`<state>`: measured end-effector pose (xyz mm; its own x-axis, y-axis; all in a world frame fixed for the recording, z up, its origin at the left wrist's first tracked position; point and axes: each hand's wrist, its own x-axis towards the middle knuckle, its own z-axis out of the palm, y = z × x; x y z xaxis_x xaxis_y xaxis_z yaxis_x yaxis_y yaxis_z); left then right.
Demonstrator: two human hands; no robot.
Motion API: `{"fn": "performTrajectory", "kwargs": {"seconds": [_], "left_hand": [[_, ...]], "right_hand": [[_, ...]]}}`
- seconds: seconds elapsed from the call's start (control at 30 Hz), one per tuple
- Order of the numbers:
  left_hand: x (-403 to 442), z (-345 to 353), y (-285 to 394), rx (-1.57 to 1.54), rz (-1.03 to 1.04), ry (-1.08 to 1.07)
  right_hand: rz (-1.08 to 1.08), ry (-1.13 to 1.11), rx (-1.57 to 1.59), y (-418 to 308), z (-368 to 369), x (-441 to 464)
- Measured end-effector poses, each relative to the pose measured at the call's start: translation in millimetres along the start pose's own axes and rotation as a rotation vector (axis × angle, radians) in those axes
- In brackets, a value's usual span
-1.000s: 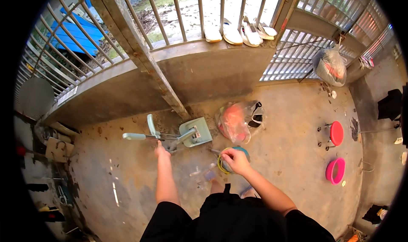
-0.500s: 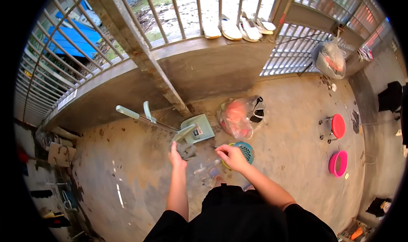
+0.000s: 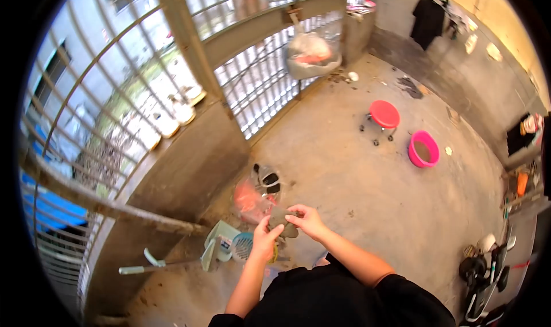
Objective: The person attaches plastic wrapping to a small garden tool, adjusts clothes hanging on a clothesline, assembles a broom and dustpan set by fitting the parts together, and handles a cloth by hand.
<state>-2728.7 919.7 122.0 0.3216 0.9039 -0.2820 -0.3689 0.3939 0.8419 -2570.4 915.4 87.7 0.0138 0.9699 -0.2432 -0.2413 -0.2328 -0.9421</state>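
A grey-green cloth-like piece (image 3: 282, 219) is held between both hands, in front of the body. My left hand (image 3: 265, 238) grips its left side, the thumb pressed on it. On its upper right side, my right hand (image 3: 307, 221) pinches it with thumb and fingers. Just beyond the hands lies a clear plastic bag (image 3: 249, 201) with red contents. A blue-green perforated basket (image 3: 242, 246) stands on the floor left of my left hand, beside a pale green dustpan (image 3: 221, 233). The handles of the dustpan and brush (image 3: 132, 269) stretch to the left.
A red wheeled stool (image 3: 384, 114) and a pink basin (image 3: 423, 150) stand on the floor at the right. White shoes (image 3: 182, 113) sit on the ledge by the bars. A filled bag (image 3: 313, 54) hangs on the gate. A two-wheeled vehicle (image 3: 485, 275) is at the lower right.
The view has swung to the right. My hands, apart before, have come together on the grey-green piece, which was by my left hand. The vehicle at the lower right has come into view.
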Motion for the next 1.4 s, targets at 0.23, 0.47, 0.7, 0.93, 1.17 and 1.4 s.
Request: {"fn": "performTrajectory", "kwargs": {"seconds": [0.23, 0.47, 0.7, 0.93, 1.17, 1.4], "left_hand": [[71.3, 143.0, -90.5, 0.517, -0.043, -0.187], [98.6, 252.2, -142.8, 0.649, -0.115, -0.513], [154.9, 310.2, -147.7, 0.110, -0.642, -0.409], [268.4, 345.6, -165.5, 0.014, -0.606, -0.308], [387.7, 405.8, -181.7, 0.104, -0.531, -0.266], [473.9, 517.8, -198.0, 0.073, -0.499, -0.230]], "right_hand": [[-0.080, 0.423, 0.085, -16.2, -189.6, -63.4], [-0.139, 0.730, 0.031, -13.6, -303.2, -119.6], [-0.173, 0.809, 0.066, -20.5, -364.1, -101.8], [0.027, 0.949, -0.040, -46.5, -475.6, -85.4], [0.119, 1.060, 0.138, -116.1, -580.2, -41.3], [0.049, 1.146, 0.072, -155.5, -689.2, -4.2]]}}
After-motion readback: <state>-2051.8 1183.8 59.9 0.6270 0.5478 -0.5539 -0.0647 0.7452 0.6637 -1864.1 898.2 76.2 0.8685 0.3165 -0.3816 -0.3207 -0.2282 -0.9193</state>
